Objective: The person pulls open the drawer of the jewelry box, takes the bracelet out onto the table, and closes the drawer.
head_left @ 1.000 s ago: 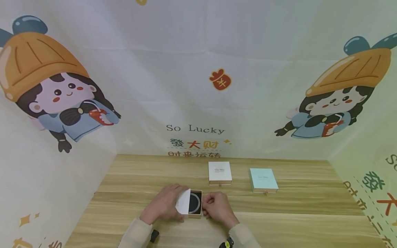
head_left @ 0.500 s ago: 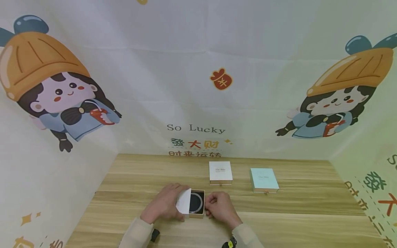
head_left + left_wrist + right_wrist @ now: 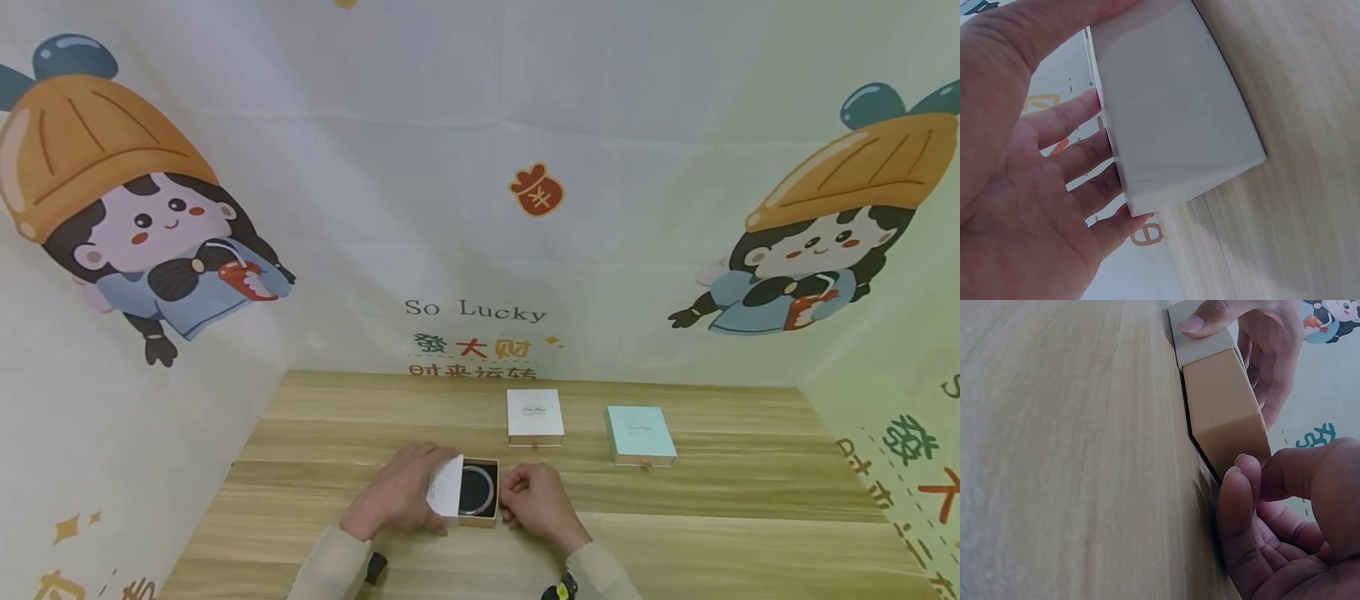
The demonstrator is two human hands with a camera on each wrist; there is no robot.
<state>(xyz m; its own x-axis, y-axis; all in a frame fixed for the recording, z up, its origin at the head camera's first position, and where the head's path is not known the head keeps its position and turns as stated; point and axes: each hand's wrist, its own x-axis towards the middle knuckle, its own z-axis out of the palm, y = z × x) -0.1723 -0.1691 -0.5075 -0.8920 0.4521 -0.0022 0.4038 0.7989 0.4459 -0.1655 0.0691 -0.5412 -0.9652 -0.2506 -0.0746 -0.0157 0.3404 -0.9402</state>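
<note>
A small drawer box lies in front of me, its white sleeve at the left and its brown drawer pulled part way out to the right. Inside the drawer, a clear, shiny bangle surrounds a black pad. My left hand grips the sleeve, thumb on the near side and fingers along the far side, as the left wrist view also shows. At the drawer's right end, the curled fingers of my right hand pinch; what lies between thumb and fingertips is hidden in the right wrist view.
Behind the hands, a closed white box stands on the wooden table. A closed mint-green box is farther right. A printed cloth backdrop rises at the table's back and sides.
My right hand has moved slightly right and the drawer has slid farther out, showing more of the bangle and pad. My left hand stays on the sleeve.
</note>
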